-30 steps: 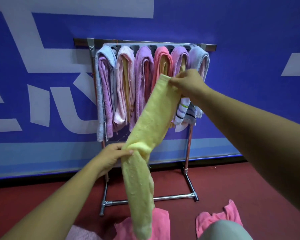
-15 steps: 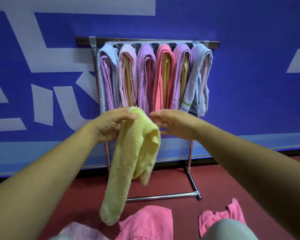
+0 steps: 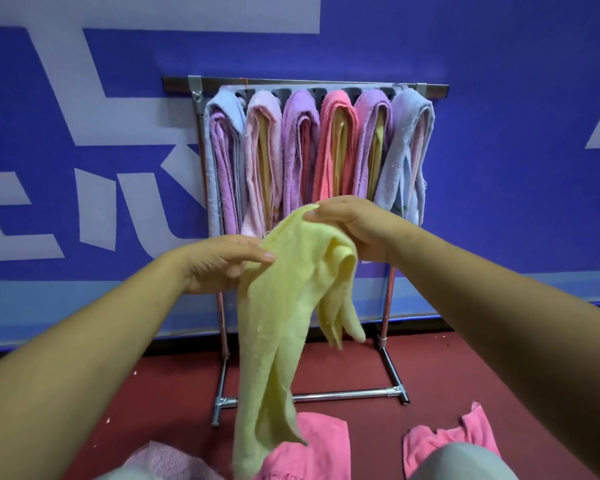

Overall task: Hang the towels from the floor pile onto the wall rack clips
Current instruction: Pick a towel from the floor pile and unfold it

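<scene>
Gripping yellow towel [image 3: 281,306], both hands [image 3: 222,265] [image 3: 354,226] — end cropped

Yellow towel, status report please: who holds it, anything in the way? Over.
Fingers of left hand and right hand grip yellow towel, bunched, before rack. Not hung yet. Rack crowded with hung towels. On floor, pink towels.

No text can be read; the white letter strokes [image 3: 94,209] on the blue wall [image 3: 499,185], toward nine o'clock, are cropped and illegible.
</scene>
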`<action>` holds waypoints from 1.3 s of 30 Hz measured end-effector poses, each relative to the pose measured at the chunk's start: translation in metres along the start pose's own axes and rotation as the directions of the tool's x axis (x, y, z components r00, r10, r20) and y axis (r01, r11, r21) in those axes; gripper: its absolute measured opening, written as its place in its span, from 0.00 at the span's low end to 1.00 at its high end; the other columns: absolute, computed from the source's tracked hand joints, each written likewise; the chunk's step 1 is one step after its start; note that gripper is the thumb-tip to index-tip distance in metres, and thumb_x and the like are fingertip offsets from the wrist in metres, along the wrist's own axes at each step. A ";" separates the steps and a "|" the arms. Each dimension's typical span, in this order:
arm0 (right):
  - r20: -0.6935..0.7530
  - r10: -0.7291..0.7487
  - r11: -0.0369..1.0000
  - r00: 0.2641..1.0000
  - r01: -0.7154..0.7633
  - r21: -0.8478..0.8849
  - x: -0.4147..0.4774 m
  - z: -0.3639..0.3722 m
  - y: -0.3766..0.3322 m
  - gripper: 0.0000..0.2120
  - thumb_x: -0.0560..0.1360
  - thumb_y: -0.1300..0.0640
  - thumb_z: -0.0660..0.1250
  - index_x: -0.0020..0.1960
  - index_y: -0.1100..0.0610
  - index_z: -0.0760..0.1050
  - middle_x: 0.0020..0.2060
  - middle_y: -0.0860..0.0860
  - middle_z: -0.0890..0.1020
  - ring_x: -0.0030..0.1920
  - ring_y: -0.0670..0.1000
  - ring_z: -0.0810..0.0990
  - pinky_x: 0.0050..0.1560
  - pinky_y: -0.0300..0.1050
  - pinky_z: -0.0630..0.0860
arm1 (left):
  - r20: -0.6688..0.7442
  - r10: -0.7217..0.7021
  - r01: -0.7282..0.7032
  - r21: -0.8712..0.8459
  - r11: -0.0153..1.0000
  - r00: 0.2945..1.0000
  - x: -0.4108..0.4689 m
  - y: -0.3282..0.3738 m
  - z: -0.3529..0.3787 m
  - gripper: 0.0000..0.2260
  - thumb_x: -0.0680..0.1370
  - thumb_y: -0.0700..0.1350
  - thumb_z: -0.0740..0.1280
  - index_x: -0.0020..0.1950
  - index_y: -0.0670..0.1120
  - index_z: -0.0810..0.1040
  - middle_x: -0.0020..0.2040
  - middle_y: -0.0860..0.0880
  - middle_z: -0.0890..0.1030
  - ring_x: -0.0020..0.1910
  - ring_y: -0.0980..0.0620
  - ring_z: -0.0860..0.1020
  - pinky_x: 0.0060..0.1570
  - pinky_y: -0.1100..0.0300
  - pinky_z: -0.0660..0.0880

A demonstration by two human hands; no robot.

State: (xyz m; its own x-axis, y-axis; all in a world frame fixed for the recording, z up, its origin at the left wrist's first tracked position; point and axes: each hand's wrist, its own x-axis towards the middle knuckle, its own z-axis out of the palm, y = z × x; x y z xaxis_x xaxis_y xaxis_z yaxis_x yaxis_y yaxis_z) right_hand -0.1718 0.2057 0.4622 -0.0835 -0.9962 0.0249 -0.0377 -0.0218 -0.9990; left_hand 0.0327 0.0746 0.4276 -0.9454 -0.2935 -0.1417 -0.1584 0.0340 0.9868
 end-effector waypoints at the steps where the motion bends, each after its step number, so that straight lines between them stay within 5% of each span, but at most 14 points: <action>1: -0.037 0.007 1.000 0.999 -0.006 0.020 0.001 -0.005 -0.001 0.10 0.78 0.62 0.65 0.39 0.64 0.79 0.32 0.56 0.81 0.32 0.53 0.81 0.35 0.42 0.79 | 0.005 -0.012 0.012 0.006 1.000 1.000 -0.002 -0.004 -0.002 0.20 0.58 0.54 0.83 0.44 0.46 0.86 0.43 0.49 0.85 0.42 0.55 0.83 0.43 0.64 0.78; 4: -0.072 0.044 0.998 0.996 -0.046 -0.030 -0.001 -0.017 0.001 0.10 0.77 0.65 0.66 0.36 0.60 0.75 0.30 0.54 0.79 0.28 0.51 0.79 0.30 0.41 0.78 | -0.064 0.020 -0.024 -0.062 0.998 0.998 -0.005 -0.009 -0.012 0.27 0.58 0.54 0.83 0.50 0.42 0.84 0.51 0.43 0.81 0.49 0.50 0.80 0.50 0.60 0.78; 7: 0.074 0.167 0.983 0.983 -0.160 -0.094 -0.001 -0.024 0.008 0.02 0.75 0.65 0.68 0.45 0.61 0.75 0.41 0.57 0.78 0.38 0.52 0.80 0.39 0.45 0.79 | -0.072 0.088 -0.101 -0.197 0.975 0.994 -0.006 0.004 -0.015 0.29 0.63 0.51 0.80 0.61 0.41 0.81 0.51 0.43 0.76 0.50 0.47 0.77 0.53 0.55 0.76; 9: 0.187 0.217 0.975 0.958 -0.203 -0.091 0.001 -0.020 0.011 0.13 0.73 0.62 0.69 0.57 0.62 0.75 0.47 0.58 0.78 0.45 0.54 0.79 0.46 0.47 0.78 | -0.041 0.129 -0.135 -0.224 0.965 0.991 -0.006 0.017 -0.012 0.25 0.68 0.48 0.76 0.64 0.41 0.79 0.46 0.44 0.76 0.47 0.48 0.77 0.51 0.55 0.76; 12: 0.340 0.164 0.983 0.926 -0.182 0.022 0.008 -0.003 0.007 0.13 0.77 0.55 0.65 0.59 0.59 0.76 0.47 0.53 0.82 0.47 0.52 0.81 0.50 0.47 0.78 | -0.049 0.144 -0.150 -0.135 0.979 0.988 -0.005 0.036 -0.009 0.18 0.74 0.44 0.69 0.62 0.39 0.79 0.44 0.46 0.81 0.45 0.48 0.78 0.49 0.55 0.75; 16: 0.352 0.094 0.996 0.931 -0.087 -0.037 0.024 0.013 -0.011 0.10 0.76 0.56 0.69 0.56 0.58 0.80 0.45 0.55 0.82 0.46 0.58 0.79 0.54 0.56 0.73 | -0.022 0.125 -0.126 -0.051 0.991 0.992 -0.008 0.053 -0.023 0.30 0.68 0.49 0.76 0.66 0.37 0.76 0.55 0.38 0.79 0.54 0.42 0.77 0.58 0.51 0.73; 21: 0.342 0.030 0.998 0.939 -0.047 0.040 0.046 0.015 -0.040 0.10 0.79 0.62 0.63 0.57 0.66 0.77 0.42 0.55 0.85 0.42 0.51 0.85 0.48 0.45 0.81 | -0.045 0.089 -0.083 0.115 0.990 0.995 -0.017 0.068 -0.053 0.32 0.70 0.51 0.75 0.67 0.33 0.72 0.59 0.32 0.77 0.55 0.38 0.76 0.62 0.43 0.71; 24: 0.366 0.089 0.996 0.926 -0.072 -0.061 0.064 0.021 -0.057 0.13 0.79 0.62 0.65 0.59 0.69 0.76 0.43 0.57 0.84 0.41 0.52 0.84 0.46 0.45 0.82 | -0.086 0.089 -0.075 0.151 0.986 0.992 -0.021 0.084 -0.073 0.35 0.70 0.51 0.75 0.69 0.32 0.70 0.67 0.28 0.70 0.61 0.37 0.73 0.69 0.40 0.65; 29: 0.299 0.077 0.977 0.951 -0.012 -0.212 0.104 0.029 -0.079 0.16 0.80 0.59 0.67 0.61 0.71 0.74 0.45 0.59 0.82 0.43 0.55 0.82 0.47 0.47 0.81 | -0.148 0.173 -0.143 0.193 0.971 0.974 -0.017 0.109 -0.111 0.13 0.73 0.43 0.69 0.54 0.39 0.82 0.53 0.40 0.83 0.50 0.46 0.82 0.48 0.59 0.79; 32: 0.246 0.014 0.964 0.969 0.052 -0.261 0.130 0.028 -0.097 0.15 0.80 0.58 0.67 0.57 0.72 0.76 0.45 0.61 0.82 0.43 0.57 0.81 0.46 0.48 0.79 | -0.173 0.209 -0.173 0.204 0.964 0.963 -0.009 0.128 -0.137 0.19 0.71 0.46 0.73 0.56 0.35 0.80 0.50 0.40 0.82 0.48 0.46 0.81 0.46 0.59 0.80; 35: 0.146 -0.087 0.956 0.985 0.124 -0.265 0.160 0.024 -0.124 0.14 0.78 0.58 0.69 0.53 0.71 0.77 0.43 0.59 0.82 0.43 0.56 0.81 0.44 0.46 0.79 | -0.208 0.250 -0.215 0.176 0.961 0.946 0.002 0.155 -0.158 0.07 0.76 0.43 0.67 0.40 0.45 0.83 0.37 0.48 0.81 0.36 0.52 0.80 0.34 0.63 0.77; 36: 0.115 -0.125 0.949 0.986 0.152 -0.276 0.170 0.023 -0.133 0.11 0.78 0.58 0.70 0.50 0.68 0.78 0.41 0.58 0.82 0.41 0.55 0.81 0.42 0.45 0.79 | -0.212 0.268 -0.236 0.165 0.958 0.940 0.009 0.164 -0.164 0.13 0.78 0.42 0.63 0.35 0.47 0.82 0.33 0.50 0.79 0.31 0.55 0.78 0.31 0.65 0.76; 39: 0.034 -0.225 0.916 0.974 0.224 -0.332 0.201 0.020 -0.162 0.09 0.77 0.59 0.72 0.50 0.66 0.79 0.41 0.58 0.83 0.40 0.53 0.82 0.41 0.45 0.79 | -0.302 0.285 -0.255 0.135 0.958 0.910 0.028 0.191 -0.187 0.13 0.78 0.43 0.63 0.35 0.47 0.81 0.30 0.51 0.77 0.28 0.54 0.76 0.28 0.65 0.74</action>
State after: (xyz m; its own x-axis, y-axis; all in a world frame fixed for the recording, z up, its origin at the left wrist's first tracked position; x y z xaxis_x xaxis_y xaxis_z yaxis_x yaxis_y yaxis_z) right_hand -0.1626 0.0075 0.6284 -0.0394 -0.9679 0.2483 -0.3839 -0.2148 -0.8981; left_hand 0.0292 -0.1059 0.6272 -0.8192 -0.5459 0.1758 0.0509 0.2361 0.9704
